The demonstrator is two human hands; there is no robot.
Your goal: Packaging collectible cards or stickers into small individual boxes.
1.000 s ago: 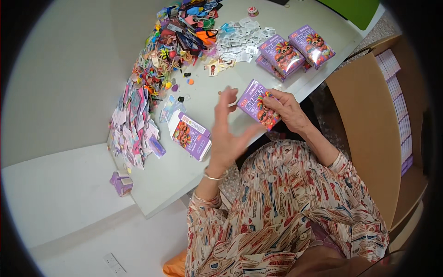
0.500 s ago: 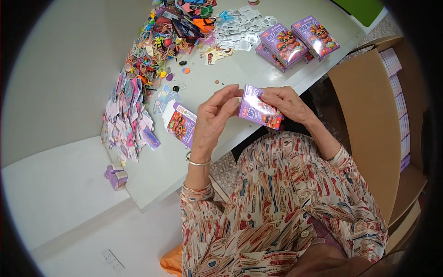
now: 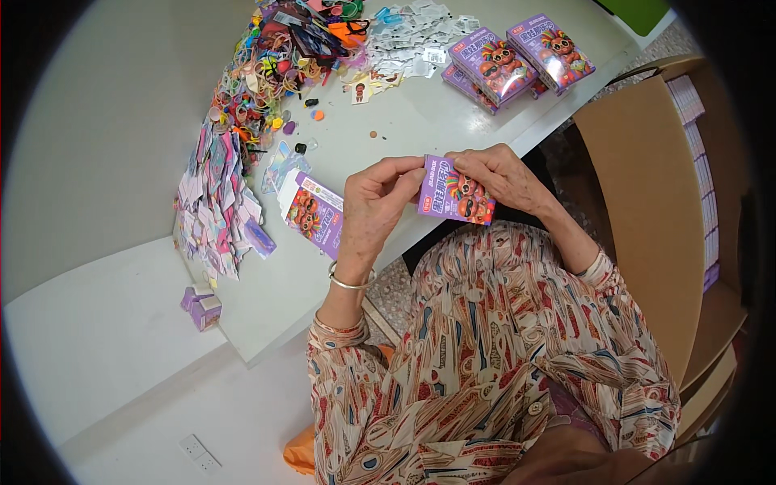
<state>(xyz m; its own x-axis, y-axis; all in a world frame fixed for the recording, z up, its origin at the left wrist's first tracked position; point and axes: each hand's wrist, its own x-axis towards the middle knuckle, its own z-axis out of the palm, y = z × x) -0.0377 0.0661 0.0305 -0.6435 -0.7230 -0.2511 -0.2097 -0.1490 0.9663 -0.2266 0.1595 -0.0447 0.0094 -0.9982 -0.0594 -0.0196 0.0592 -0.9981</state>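
A small purple cardboard box with cartoon figures on its face is held between my two hands, just off the table's near edge. My right hand grips its upper right side, thumb on the printed front. At its left end, the thumb and forefinger of my left hand pinch the edge; a metal bangle circles that wrist. Left of my left hand, another purple box lies on the table with its white flap out. Several matching boxes are stacked at the far right of the table.
Heaps of small colourful trinkets, white paper packets and pink-purple cards cover the table's far and left side. A small purple carton stands at the left corner. On the right, a large cardboard box holds packed rows.
The box in my hands has tipped so its front faces up more squarely. My left fingers have closed on its left edge. The whole view has shifted slightly.
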